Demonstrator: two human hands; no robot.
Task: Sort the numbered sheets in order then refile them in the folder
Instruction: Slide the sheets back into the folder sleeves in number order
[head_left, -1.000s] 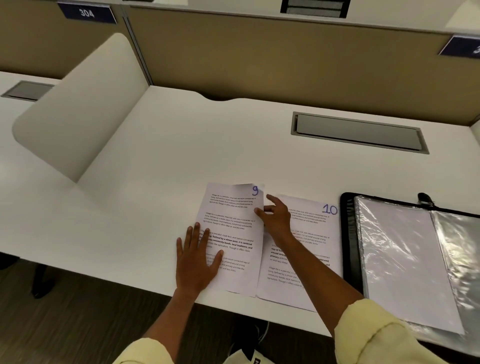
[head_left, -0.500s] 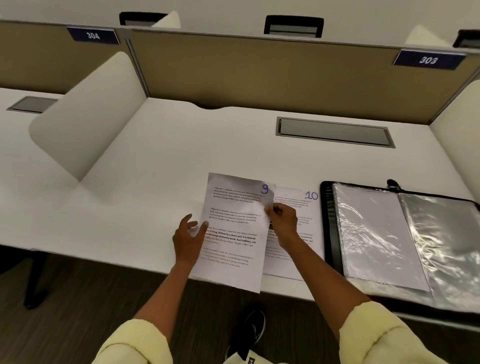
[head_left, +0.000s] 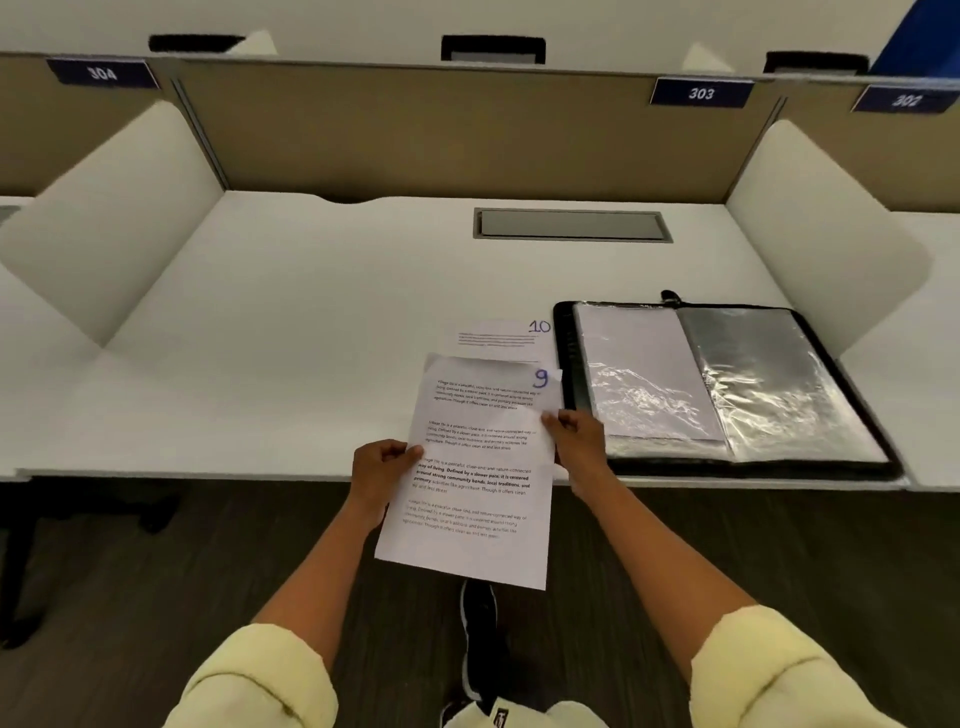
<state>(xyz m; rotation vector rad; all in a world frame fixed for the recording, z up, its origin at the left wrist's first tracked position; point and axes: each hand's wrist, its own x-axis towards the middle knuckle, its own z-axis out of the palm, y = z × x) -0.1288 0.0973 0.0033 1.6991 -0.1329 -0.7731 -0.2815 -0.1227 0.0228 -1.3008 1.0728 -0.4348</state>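
Observation:
The sheet numbered 9 (head_left: 478, 467) is lifted off the desk and hangs past its front edge, printed side up. My left hand (head_left: 379, 467) pinches its left edge, and my right hand (head_left: 574, 434) pinches its right edge. The sheet numbered 10 (head_left: 506, 338) lies flat on the desk behind it, mostly covered by sheet 9. To the right lies the open black folder (head_left: 566, 358) with clear plastic sleeves; a white sheet sits in its left sleeve.
A white desk (head_left: 285, 338) with white side dividers at left (head_left: 104, 223) and right (head_left: 821, 223), and a tan back panel. A grey cable hatch (head_left: 571, 224) is set in the desk behind the papers. My shoe (head_left: 478, 639) shows on the dark floor below.
Sheet 9 lay flat under my left palm; both hands have picked it up and carried it rightward over sheet 10. The camera view has tilted up.

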